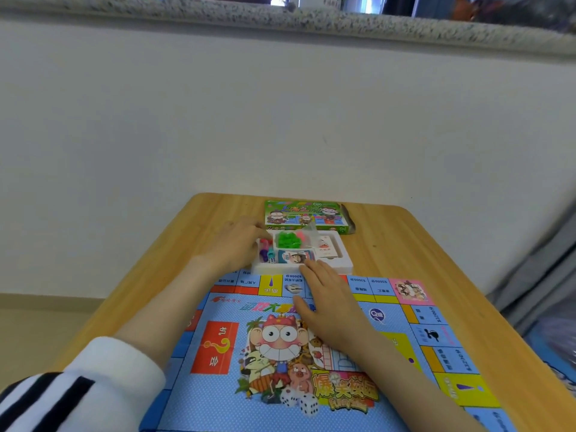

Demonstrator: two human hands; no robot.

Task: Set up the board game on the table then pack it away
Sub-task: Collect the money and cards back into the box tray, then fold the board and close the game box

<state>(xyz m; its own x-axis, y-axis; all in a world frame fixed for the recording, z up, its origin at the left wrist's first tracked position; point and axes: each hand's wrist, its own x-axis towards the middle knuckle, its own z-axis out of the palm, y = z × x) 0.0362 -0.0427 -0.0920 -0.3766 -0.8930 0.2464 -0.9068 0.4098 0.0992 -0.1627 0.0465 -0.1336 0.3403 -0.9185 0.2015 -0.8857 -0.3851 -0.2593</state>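
Observation:
The colourful game board (218,385) lies unfolded on the wooden table (405,244). Beyond its far edge sits a white tray (339,263) with green and pink pieces (285,239), coloured pawns, dice and card stacks (325,248). My left hand (237,244) rests against the tray's left end, its fingers reaching over the pawn compartment; what the fingertips touch is hidden. My right hand (330,300) lies flat on the board with straight fingers, the tips at the tray's near edge. The green box lid (299,215) lies behind the tray.
A white wall stands close behind the table, with a speckled ledge (311,23) above. Grey fabric and a bluish bag (554,322) lie off the table's right side. The floor shows at the left.

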